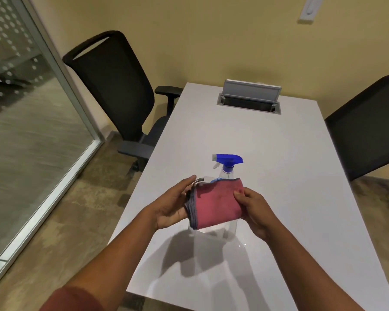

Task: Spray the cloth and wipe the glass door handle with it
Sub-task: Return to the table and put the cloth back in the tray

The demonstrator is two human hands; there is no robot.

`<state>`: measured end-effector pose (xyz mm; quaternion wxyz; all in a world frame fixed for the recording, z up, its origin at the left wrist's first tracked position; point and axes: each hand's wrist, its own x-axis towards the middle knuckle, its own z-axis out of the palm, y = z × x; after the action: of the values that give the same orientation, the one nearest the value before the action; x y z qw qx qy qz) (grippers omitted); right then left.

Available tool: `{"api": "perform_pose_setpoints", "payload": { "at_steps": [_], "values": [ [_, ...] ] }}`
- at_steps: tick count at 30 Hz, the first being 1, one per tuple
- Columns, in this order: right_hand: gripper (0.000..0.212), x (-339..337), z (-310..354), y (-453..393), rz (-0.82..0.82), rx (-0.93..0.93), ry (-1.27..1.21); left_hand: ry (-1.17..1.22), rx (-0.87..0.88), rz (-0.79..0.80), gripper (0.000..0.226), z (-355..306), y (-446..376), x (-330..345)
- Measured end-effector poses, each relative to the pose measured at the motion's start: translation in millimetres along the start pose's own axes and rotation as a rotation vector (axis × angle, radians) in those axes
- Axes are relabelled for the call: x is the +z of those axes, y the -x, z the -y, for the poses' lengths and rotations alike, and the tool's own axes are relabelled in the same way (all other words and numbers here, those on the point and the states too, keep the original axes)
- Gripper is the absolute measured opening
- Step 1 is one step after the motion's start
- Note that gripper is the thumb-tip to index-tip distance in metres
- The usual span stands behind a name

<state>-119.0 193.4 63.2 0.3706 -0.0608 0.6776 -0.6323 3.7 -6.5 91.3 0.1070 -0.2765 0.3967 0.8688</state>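
Glass wall (pixel 20 135) with aluminium frame fills the left side, frosted dot pattern on its upper part; door handle not in view. White bench (pixel 267 149) runs down the middle, glossy, bare apart from the bottle. Black mesh-back office chair (pixel 115 90) at bench's left, turned partly away; second black chair (pixel 368 126) at right edge, cut off by the frame. Grey pop-up cable box (pixel 249 97) set into the bench's far end, lid tilted up.

Clear spray bottle (pixel 227 173) with blue trigger head stands upright on the bench, nozzle pointing left, lower body mostly hidden behind the cloth. No label or writing readable on bottle or anywhere else.

Folded red cloth (pixel 216 203) with grey stitched edge is held above the bench, in front of the bottle, between both hands. Left hand (pixel 173 205) is half open, palm cupped under the cloth's left folded edge, fingers extended. Right hand (pixel 254 212) is closed in a pinch on the cloth's right end, thumb on top. Dark red sleeve (pixel 70 299) shows at the left forearm.
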Motion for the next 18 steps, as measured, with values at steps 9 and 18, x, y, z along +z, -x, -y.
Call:
{"api": "perform_pose_setpoints", "payload": {
  "at_steps": [9, 18],
  "values": [
    [0.016, 7.2, -27.0, 0.2, -0.237, 0.107, 0.035, -0.354, 0.098, -0.331, 0.039, 13.1, -43.3, -19.0],
    [0.017, 14.9, -38.0, -9.4, -0.256, 0.103, 0.782, -1.078, 0.281, -0.407, 0.058, 39.9, -65.9, -14.2]
  ]
}}
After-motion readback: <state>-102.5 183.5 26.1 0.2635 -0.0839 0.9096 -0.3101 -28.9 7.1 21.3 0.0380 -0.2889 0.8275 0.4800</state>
